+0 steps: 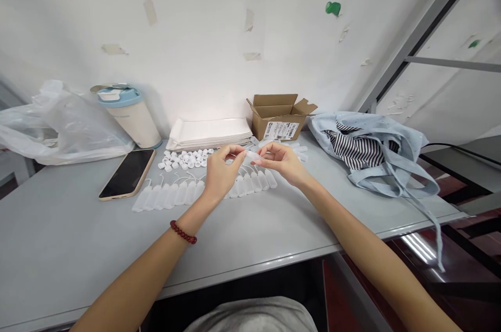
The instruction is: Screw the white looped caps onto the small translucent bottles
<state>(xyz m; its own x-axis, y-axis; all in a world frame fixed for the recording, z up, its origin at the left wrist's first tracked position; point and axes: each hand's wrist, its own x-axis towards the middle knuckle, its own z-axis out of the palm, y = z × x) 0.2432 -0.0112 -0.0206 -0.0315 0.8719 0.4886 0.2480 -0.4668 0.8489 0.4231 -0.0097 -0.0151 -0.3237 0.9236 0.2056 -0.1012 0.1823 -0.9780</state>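
Between my two hands, above the middle of the table, is a small translucent white plastic bottle [253, 156]. My left hand [224, 169] pinches its left end, with the fingertips partly hiding it. The fingers of my right hand [284, 163] are closed on the other end. Below my hands lies a row of similar bottles [168, 196], several with thin curved tubes at the top; my left hand and wrist cover part of the row. Behind it, to the left, sits a loose pile of small white caps [187, 158].
A stack of white envelopes [211, 132] and an open cardboard box [276, 118] stand against the wall. To the left are a phone [128, 173], a cream tumbler [135, 120] and a plastic bag [66, 123]. A light blue cloth bag [371, 139] lies on the right.
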